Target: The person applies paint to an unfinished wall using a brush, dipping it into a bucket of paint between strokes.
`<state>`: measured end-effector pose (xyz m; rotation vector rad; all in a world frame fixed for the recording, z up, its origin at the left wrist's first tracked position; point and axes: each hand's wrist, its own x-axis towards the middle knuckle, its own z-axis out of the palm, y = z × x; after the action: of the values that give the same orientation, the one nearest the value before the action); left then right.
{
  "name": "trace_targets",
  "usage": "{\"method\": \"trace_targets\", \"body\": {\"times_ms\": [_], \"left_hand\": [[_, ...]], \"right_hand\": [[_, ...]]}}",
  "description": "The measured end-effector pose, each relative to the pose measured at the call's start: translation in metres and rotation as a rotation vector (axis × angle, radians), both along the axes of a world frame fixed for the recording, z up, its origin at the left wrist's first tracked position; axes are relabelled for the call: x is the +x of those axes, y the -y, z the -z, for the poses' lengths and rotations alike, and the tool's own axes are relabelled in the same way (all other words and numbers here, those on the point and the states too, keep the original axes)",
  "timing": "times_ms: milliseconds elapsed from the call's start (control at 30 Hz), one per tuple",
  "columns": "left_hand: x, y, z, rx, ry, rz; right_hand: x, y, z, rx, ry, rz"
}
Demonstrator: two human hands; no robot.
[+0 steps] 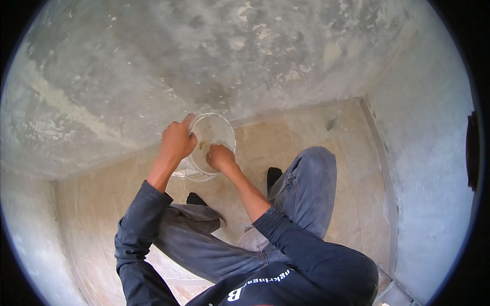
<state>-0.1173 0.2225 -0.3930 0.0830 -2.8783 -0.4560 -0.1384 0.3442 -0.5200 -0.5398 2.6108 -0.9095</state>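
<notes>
Two dark sleeves (301,234): rise from the lower edge of the frame, one on each side of the bent grey trouser legs (309,199).
Right hand (220,157): at frame centre, curled within the bucket's mouth at its lower right; its fingertips are hidden, so whether they pinch anything cannot be told.
Left hand (178,140): left of centre, closed on the bucket's left rim, thumb toward the mouth.
Hand-to-bucket relation: both hands adjoin it, the left at the rim, the right inside the opening; neither is clearly nearer.
White bucket (219,128): just left of frame centre, between trouser legs and wall.
Bucket axis: runs from the mouth, upper right, to the base, lower left; the mouth faces the viewer. True tilt cannot be told.
Tan floor (352,168): beneath the bucket.
Mottled grey wall (204,51): fills the upper frame.
</notes>
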Motion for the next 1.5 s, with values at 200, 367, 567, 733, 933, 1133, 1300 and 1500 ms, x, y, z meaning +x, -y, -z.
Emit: {"method": "trace_targets", "body": {"times_ms": [200, 367, 567, 733, 933, 1133, 1300, 1500], "left_hand": [[-0.001, 0.012, 0.003, -0.045, -0.062, -0.004], [0.009, 0.012, -0.002, -0.021, -0.029, 0.07], [0.007, 0.014, 0.0, -0.046, -0.016, 0.041], [0.006, 0.038, 0.009, 0.238, -0.16, 0.019], [0.008, 0.039, 0.007, 0.352, -0.285, -0.028], [0.013, 0.045, -0.012, 0.657, -0.214, -0.265], [0.01, 0.043, -0.013, 0.854, -0.287, -0.324], [0.017, 0.047, -0.016, 0.767, -0.297, -0.304]], "right_hand": [[-0.001, 0.011, -0.004, -0.157, 0.003, -0.059], [0.005, 0.011, -0.003, -0.135, -0.075, 0.064], [-0.003, 0.004, -0.007, -0.282, -0.036, -0.1], [-0.012, -0.009, -0.039, -0.558, -0.013, -0.074], [-0.039, -0.035, -0.045, -0.658, 0.147, 0.046], [-0.046, -0.053, -0.083, -0.987, 0.374, 0.126], [-0.052, -0.026, -0.152, -1.231, 0.116, 0.204], [-0.094, 0.036, -0.251, -1.24, -0.282, 0.159]]}}
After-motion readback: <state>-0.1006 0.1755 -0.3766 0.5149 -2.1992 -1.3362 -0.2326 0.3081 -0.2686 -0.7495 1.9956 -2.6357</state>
